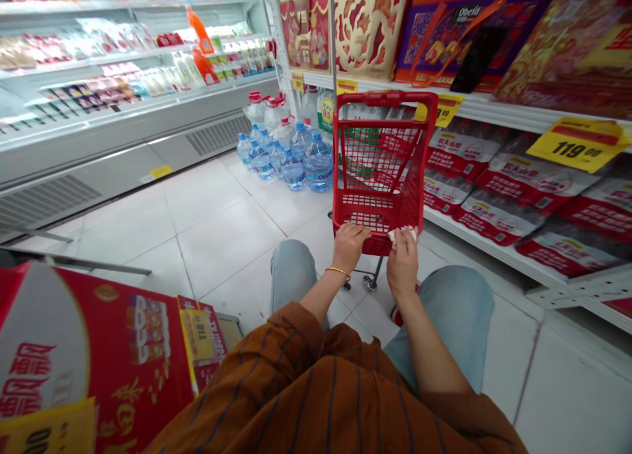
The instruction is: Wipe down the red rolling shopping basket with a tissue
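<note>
Resting on the near rim of a red plastic mesh shopping cart (385,99), left hand (349,247) flat, fingers spread, right hand (402,263) pinching crumpled white tissue (402,235)

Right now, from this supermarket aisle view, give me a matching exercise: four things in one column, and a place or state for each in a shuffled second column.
Things:
1. Left hand
2. Right hand
3. Blue-capped water jugs
4. Yellow price tag

Places or states:
A. On the white shelf edge
B. Holding a white tissue
C. Standing on the tile floor
D. Wearing a gold bangle at the wrist

Right pairs: 1-D, 2-B, 3-C, 4-A
</note>
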`<state>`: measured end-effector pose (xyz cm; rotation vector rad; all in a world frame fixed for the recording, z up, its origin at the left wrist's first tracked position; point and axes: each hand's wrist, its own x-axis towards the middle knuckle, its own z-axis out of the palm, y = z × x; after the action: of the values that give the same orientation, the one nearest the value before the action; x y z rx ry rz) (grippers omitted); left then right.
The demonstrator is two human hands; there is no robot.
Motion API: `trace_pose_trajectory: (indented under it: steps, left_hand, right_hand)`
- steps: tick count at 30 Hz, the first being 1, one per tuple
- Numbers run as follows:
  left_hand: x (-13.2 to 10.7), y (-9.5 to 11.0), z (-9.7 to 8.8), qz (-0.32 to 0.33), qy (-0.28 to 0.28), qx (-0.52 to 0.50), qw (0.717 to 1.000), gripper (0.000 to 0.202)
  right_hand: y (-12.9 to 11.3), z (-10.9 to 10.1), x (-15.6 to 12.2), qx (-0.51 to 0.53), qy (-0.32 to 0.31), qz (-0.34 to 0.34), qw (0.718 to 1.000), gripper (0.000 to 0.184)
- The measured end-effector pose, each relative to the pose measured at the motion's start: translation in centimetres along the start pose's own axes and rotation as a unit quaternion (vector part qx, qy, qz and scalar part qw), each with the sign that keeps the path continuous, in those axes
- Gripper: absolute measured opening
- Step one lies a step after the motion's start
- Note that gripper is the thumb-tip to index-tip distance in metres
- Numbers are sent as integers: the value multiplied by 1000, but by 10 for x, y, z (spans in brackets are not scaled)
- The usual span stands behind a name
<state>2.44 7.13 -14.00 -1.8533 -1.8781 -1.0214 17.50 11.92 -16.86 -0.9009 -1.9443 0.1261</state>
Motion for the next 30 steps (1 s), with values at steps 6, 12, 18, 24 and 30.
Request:
trace_pose_trajectory:
  steps: [6, 12, 18, 24, 30]
  left_hand:
    - [-3, 3, -1, 8, 8, 6, 1000, 23]
    - [-3, 2, -2, 5, 1, 15, 1000, 23]
    - [-1, 3, 1, 9, 9, 21, 1000, 22]
    - [-1, 4, 2, 6, 14, 16, 1000, 22]
    - [-4, 3, 8, -2, 22, 13, 1000, 20]
  right_hand:
    - [-34, 15, 2, 6, -65, -12, 998, 41]
    - [-31, 9, 7, -42, -114, -38, 992, 41]
    - [-11, -1, 10, -75, -93, -35, 992, 40]
    - [14, -10, 12, -82, -59, 2, 995, 42]
    - [24, -15, 14, -54, -43, 32, 997, 45]
